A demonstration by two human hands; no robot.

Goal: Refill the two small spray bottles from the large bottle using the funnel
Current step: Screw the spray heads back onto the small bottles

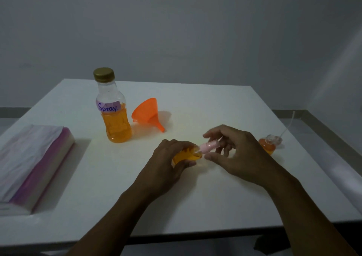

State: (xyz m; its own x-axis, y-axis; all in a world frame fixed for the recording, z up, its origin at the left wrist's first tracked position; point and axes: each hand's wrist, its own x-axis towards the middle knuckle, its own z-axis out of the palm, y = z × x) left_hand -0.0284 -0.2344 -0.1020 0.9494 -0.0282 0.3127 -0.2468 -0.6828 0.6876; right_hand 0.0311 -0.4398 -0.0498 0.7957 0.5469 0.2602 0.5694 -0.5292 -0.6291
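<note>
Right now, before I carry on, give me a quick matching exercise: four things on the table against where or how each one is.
Things:
1. large bottle
2. funnel
3. pink-topped spray bottle
4. second small bottle

States:
A. lying on its side
B. held between the left hand and right hand
C. upright, gold cap on
D. standing at the right, top off

Pairs: 1-C, 2-A, 3-B, 4-D
</note>
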